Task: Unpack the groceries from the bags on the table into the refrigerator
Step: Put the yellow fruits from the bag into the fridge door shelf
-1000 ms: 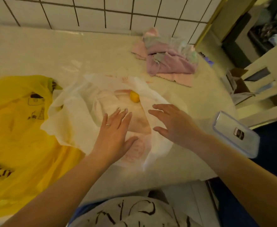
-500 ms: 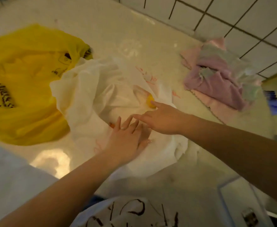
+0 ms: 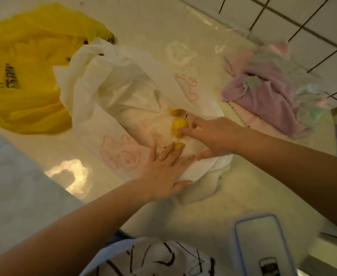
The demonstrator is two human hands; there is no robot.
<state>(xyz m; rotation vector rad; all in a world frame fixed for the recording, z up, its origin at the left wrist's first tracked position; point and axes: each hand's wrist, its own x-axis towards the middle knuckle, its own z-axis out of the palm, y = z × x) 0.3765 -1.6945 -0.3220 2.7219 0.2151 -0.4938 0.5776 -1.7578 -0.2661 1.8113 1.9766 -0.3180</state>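
On the far left we see a yellow bag [image 3: 24, 76] lying soft and flat on the table [image 3: 153, 22]. We cannot tell what is in it. Just right of it, touching it, is a white bag [image 3: 107, 84] with pink drawings on it. Its mouth is spread wide, and we can see three small yellow fruits [image 3: 179, 126] inside, near the right side of the bag. One sits far, one in the middle, one near.

Our left hand [image 3: 163, 174] lies flat on the near edge of the white bag with its fingers straight and spread. It holds nothing; it just presses the bag down. Its fingertips are right by the nearest fruit. Our right hand [image 3: 211, 136] reaches into the bag from the right. Its fingers are loose and nearly straight, and one fingertip touches the middle fruit. It has not grabbed it.

Farther right, near the tiled wall [image 3: 313, 22], is a pile of pink and purple cloths [image 3: 267, 90]. Near us on the right lies a clear box lid [image 3: 263, 246].

Half a second ago we saw only one fruit, mostly hidden under the right hand. Now the bag is open wider and three fruits show. The right hand has slid a bit nearer, and the left hand is spread flatter on the bag.
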